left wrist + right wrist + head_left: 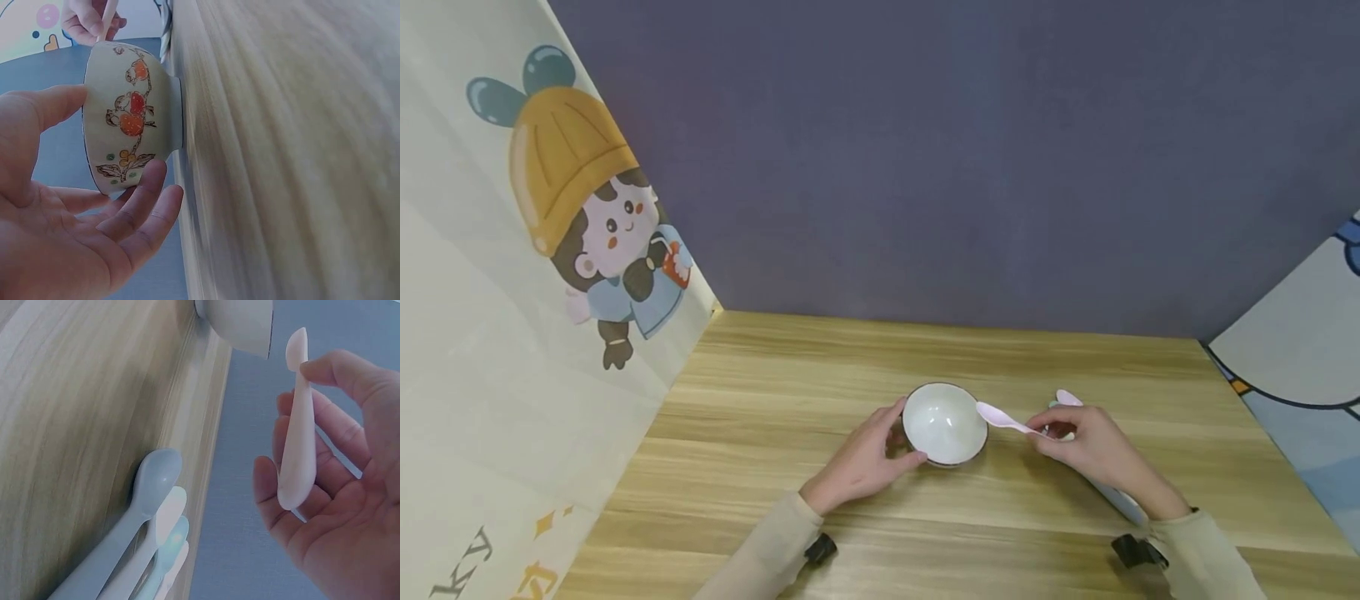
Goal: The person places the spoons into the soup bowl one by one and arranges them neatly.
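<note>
A white bowl (pixel 944 425) with a dark rim stands upright on the table; its outside, painted with orange and red birds on a branch, shows in the left wrist view. My left hand (pixel 867 457) holds it from the left, thumb at the rim and fingers curled along the side. With my right hand (pixel 1096 446) I pinch a pale pink spoon (pixel 299 450) above the table. The spoon's bowl end points left and overlaps the bowl's right rim in the head view.
Several spoons lie side by side under and beside my right hand: a grey-blue spoon (pixel 159 478) nearest the right wrist camera, then pale pink and teal ones. The wooden table (pixel 790 367) ends at a dark blue back panel (pixel 925 167), with printed walls at both sides.
</note>
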`<state>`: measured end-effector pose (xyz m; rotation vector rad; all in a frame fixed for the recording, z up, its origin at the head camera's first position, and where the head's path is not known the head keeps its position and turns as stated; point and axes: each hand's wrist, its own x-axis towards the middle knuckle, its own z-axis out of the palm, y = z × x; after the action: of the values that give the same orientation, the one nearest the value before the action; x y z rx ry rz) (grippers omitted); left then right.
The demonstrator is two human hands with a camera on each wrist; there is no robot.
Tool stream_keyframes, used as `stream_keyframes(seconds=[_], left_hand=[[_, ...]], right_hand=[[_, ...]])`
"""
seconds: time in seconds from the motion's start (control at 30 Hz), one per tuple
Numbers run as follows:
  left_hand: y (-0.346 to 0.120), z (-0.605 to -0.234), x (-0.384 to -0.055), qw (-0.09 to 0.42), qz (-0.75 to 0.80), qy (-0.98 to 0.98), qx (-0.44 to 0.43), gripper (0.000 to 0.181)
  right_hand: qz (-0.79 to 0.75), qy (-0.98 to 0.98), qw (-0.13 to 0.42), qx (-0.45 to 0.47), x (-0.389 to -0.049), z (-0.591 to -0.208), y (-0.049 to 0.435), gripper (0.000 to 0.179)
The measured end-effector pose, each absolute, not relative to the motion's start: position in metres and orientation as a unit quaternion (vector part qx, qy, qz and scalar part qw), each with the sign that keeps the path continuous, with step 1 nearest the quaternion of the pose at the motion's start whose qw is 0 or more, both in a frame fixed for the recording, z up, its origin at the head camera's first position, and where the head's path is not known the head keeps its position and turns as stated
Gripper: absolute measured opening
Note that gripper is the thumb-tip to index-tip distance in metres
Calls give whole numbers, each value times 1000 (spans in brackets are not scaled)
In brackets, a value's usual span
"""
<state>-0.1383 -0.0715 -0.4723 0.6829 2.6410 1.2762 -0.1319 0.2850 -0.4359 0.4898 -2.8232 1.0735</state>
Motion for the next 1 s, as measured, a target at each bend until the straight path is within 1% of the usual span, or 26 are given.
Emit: stream_keyframes(seconds=[0.3, 0.67, 0.77, 1.0], left_hand=[[-73, -473, -140, 62, 426, 873, 228, 88], [-73, -473, -141, 61, 423, 875, 227, 88], [-73, -473, -141, 56, 423, 875, 230, 89], [-72, -474, -140, 67, 423, 875, 225, 90]], right_hand=[[357, -919, 25, 166, -136, -435, 280, 13], [360, -911, 49, 197, -139, -439, 274, 15], [365, -909, 41, 198, -139, -440, 273, 14], [374, -907, 30, 193, -139, -443, 272, 13]])
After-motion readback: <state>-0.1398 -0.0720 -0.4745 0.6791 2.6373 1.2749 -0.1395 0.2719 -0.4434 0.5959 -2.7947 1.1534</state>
